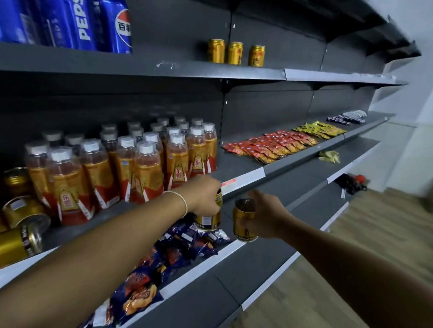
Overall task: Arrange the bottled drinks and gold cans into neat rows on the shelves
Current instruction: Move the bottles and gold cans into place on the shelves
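Each of my hands holds one gold can in front of the middle shelf point(244, 178). My left hand point(204, 196) grips a gold can point(210, 218) from above. My right hand point(267, 217) wraps another gold can point(243, 219) from the side, upright. Several orange bottled drinks point(124, 167) with white caps stand in loose rows on that shelf. Further gold cans point(16, 226) sit at the far left, some lying on their sides. Three gold cans point(235, 52) stand in a row on the shelf above.
Blue Pepsi cans point(75, 20) stand on the upper shelf at the left. Red snack packets point(270, 145) and yellow packets point(319, 129) lie to the right of the bottles. Dark blue snack bags point(165, 258) fill the lower shelf under my arms. Wooden floor lies at the right.
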`<state>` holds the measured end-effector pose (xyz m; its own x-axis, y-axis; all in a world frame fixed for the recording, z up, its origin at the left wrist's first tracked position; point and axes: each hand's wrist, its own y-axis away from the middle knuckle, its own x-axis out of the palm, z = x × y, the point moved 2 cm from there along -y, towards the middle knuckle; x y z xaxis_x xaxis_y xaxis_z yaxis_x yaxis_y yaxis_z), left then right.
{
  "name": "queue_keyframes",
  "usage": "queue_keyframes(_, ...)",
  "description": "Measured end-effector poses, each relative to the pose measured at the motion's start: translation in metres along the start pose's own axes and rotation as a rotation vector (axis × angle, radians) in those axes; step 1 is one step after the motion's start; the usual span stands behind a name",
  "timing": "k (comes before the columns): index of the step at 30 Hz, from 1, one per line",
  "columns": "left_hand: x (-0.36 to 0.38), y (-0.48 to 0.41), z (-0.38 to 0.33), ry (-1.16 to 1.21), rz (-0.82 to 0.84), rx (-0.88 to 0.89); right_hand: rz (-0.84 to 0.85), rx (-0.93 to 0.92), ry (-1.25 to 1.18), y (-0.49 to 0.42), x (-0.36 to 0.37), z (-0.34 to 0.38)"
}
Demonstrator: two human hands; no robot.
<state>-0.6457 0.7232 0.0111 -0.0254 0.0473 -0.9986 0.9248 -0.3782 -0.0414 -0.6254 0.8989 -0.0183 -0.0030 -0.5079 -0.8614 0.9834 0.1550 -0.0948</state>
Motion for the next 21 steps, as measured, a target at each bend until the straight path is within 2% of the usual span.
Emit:
queue_keyframes(7,0.008,-0.062,0.032,0.057,-0.094,-0.063,0.013,0.038,-0.028,-0.089,0.000,-0.015)
queue_keyframes(11,0.009,-0.090,0.044,0.104,-0.181,-0.131,0.023,0.068,-0.125,-0.141,0.000,-0.024)
queue_keyframes(16,0.008,-0.127,0.046,0.065,-0.271,-0.222,-0.094,-0.152,-0.061,-0.201,-0.007,-0.034)
queue_keyframes(21,0.016,-0.163,0.043,0.020,-0.272,-0.344,-0.052,-0.240,-0.160,-0.263,-0.012,-0.049)
